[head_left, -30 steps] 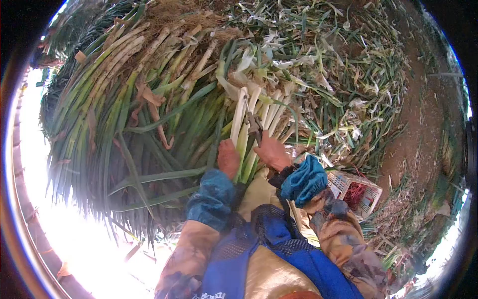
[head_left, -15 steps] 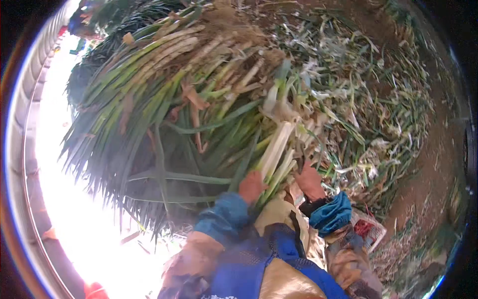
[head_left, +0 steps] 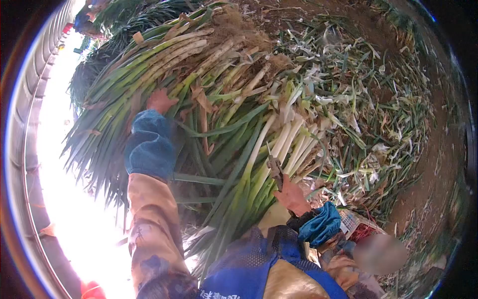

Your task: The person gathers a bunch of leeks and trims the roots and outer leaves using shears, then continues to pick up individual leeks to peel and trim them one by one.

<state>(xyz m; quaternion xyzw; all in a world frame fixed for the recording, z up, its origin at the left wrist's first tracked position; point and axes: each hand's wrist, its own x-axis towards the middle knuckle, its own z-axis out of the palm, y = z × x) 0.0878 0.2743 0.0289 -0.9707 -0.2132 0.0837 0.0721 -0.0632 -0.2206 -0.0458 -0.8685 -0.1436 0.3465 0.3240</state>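
My left hand (head_left: pixel 162 101) reaches far out onto a large pile of long green onions (head_left: pixel 179 54), fingers apart and touching the leaves and stalks. In my right hand (head_left: pixel 293 197) is a narrow dark tool with a pointed tip (head_left: pixel 275 169); its exact kind is unclear. That tool points up over a bundle of cleaner, pale-stemmed green onions (head_left: pixel 286 142) lying across my lap. White stems are at the upper end of this bundle, and its green leaves run down to the lower left.
Peeled leaves and trimmings (head_left: pixel 358 99) cover the ground to the right. Beside my right sleeve is a basket (head_left: pixel 356 224) with red strands in it. More green onions (head_left: pixel 129 25) are heaped at the upper left, near a ribbed wall (head_left: pixel 25 124) and bright glare.
My left hand has left the bundle on my lap and moved up and left to the pile. My right hand has shifted slightly left and down, showing the tool more clearly.
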